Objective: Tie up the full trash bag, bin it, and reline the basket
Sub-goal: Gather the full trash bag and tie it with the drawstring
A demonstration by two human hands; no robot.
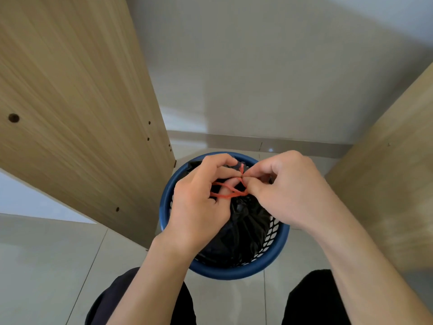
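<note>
A round blue plastic basket (225, 274) with a lattice wall stands on the pale tiled floor (42, 266), set between two upright light-wood panels: a broad one (70, 109) on the left with small drilled holes, and another (386, 184) on the right. The basket's left rim sits just beside the foot of the left panel. Behind it a grey skirting strip runs along the base of a pale wall (257, 66).

Inside the basket sits a black trash bag (243, 228), its plastic gathered into a bunched neck that rises near the middle of the opening. Red drawstrings (228, 192) come off that neck and cross one another just above the bag.

Both hands hover over the basket, meeting at the strings. The left hand (199, 202) has its fingers curled, with red loops running around and between them, and its fingertips pinch the strings near the bag's neck. The right hand (288, 188) is also curled, its thumb and forefinger pinching the strings where they cross, touching the left fingertips. Bare forearms reach in from the bottom edge.

Below, two knees in dark trousers (314, 299) flank the near side of the basket.
</note>
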